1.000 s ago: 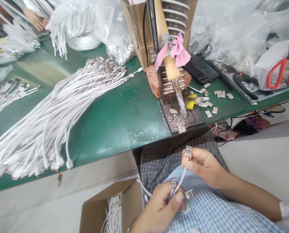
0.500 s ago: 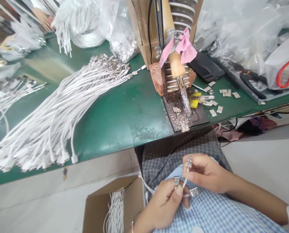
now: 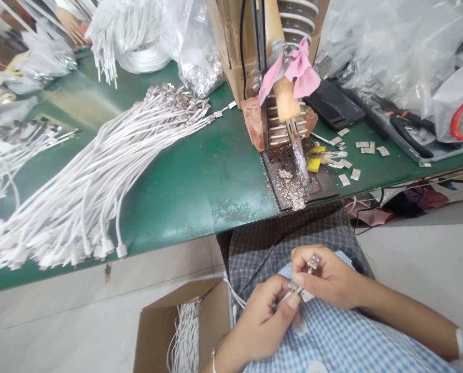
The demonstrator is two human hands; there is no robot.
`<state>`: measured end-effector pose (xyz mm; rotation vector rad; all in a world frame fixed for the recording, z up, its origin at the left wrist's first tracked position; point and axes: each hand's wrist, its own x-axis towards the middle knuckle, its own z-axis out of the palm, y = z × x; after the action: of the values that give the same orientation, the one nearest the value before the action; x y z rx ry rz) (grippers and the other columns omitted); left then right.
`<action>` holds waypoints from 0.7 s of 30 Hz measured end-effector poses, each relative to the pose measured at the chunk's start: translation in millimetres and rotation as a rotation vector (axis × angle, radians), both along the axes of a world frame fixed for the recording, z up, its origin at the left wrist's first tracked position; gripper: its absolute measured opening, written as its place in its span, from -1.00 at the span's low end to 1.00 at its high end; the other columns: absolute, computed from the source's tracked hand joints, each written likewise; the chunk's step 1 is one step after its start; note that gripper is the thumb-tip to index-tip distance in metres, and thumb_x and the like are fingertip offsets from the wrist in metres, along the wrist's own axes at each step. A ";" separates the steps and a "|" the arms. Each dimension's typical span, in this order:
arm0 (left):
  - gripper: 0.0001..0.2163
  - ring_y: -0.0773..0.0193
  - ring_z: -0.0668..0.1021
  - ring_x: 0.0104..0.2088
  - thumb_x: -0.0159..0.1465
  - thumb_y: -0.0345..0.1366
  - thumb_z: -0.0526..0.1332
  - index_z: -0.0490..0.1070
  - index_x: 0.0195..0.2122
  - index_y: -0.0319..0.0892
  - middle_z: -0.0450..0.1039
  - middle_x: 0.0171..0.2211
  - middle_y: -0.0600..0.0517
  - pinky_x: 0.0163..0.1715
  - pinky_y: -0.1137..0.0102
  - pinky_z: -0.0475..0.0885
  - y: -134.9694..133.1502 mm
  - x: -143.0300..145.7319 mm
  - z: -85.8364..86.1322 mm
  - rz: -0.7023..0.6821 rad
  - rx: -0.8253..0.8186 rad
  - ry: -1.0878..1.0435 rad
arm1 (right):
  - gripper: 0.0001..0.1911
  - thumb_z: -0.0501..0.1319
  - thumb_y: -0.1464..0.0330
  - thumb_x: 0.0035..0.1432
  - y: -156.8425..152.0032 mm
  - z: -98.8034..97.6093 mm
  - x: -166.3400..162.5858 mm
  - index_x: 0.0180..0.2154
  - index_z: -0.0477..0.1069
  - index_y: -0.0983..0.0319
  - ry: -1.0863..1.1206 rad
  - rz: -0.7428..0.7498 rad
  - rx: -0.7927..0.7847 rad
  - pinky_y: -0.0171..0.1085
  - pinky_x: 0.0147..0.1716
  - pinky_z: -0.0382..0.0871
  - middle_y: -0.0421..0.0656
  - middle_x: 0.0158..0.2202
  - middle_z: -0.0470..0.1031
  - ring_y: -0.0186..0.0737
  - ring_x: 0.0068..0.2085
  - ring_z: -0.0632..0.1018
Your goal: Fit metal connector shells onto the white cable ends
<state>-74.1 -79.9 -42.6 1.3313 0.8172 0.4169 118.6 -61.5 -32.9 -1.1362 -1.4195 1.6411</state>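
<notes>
Over my lap, my left hand (image 3: 268, 318) pinches white USB cable ends between thumb and fingers. My right hand (image 3: 326, 280) is closed close beside it, thumb and fingertips gripping a cable just below its metal USB plug (image 3: 314, 260). That plug points up and away from me. A second metal piece (image 3: 292, 286) shows between the two thumbs, partly covered by the fingers. White cable (image 3: 235, 290) trails from behind my left hand toward the box below.
A cardboard box (image 3: 149, 324) holding white cables stands lower left. On the green table (image 3: 177, 191) lie a bundle of USB cables (image 3: 99, 166), a wooden-handled soldering iron (image 3: 288, 101) on its stand, loose metal plug shells (image 3: 344, 180), a black phone (image 3: 334, 106) and pliers (image 3: 406, 132).
My hands have come closer together. The plug in my right hand has tilted to the right, and the plug above my left thumb has moved right, between the fingertips.
</notes>
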 end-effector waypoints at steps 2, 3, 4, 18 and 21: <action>-0.78 0.36 0.42 -0.47 0.41 -0.16 0.07 0.33 -0.29 -0.18 0.41 -0.47 0.07 -0.40 0.48 0.32 1.7 -1.3 0.9 0.103 0.062 0.032 | -0.77 0.14 0.29 0.12 0.0 -0.1 0.3 -0.53 0.22 0.21 -0.005 -0.041 -0.022 -0.36 -0.54 0.15 -0.30 -0.59 0.21 -0.38 -0.55 0.23; -0.81 0.36 0.42 -0.44 0.41 -0.20 0.09 0.35 -0.28 -0.18 0.41 -0.43 0.05 -0.39 0.48 0.32 3.2 -1.8 2.0 0.143 0.118 0.045 | -0.76 0.14 0.28 0.13 -0.3 -0.3 1.1 -0.54 0.22 0.21 -0.011 -0.053 -0.028 -0.36 -0.54 0.15 -0.30 -0.59 0.20 -0.38 -0.54 0.23; -0.83 0.35 0.43 -0.40 0.40 -0.23 0.11 0.38 -0.29 -0.17 0.40 -0.40 0.05 -0.38 0.48 0.31 5.2 -2.1 3.6 0.170 0.180 0.057 | -0.74 0.14 0.28 0.14 -0.8 -0.7 2.6 -0.54 0.22 0.21 -0.018 -0.060 -0.026 -0.35 -0.53 0.15 -0.30 -0.59 0.20 -0.37 -0.54 0.23; -0.87 0.39 0.38 -0.49 0.34 -0.45 0.12 0.43 -0.31 -0.21 0.33 -0.50 0.08 -0.47 0.48 0.24 30.6 9.2 28.5 -0.002 0.504 0.183 | -0.74 0.05 0.57 0.25 0.4 33.1 50.7 -0.17 0.46 0.23 -0.486 0.027 0.699 -0.27 -0.29 0.46 -0.10 -0.28 0.55 -0.22 -0.28 0.55; -0.89 0.37 0.39 -0.47 0.33 -0.47 0.12 0.41 -0.30 -0.20 0.34 -0.47 0.07 -0.45 0.47 0.25 30.5 11.6 29.5 -0.024 0.541 0.203 | -0.63 -0.05 0.61 0.22 1.4 37.0 36.8 -0.10 0.46 0.32 -0.633 0.220 0.706 -0.18 -0.33 0.46 -0.06 -0.33 0.54 -0.14 -0.35 0.55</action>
<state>-62.5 -49.4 -13.1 1.9072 0.8893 0.5109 155.4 -60.1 4.1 -1.1213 -2.3430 0.7631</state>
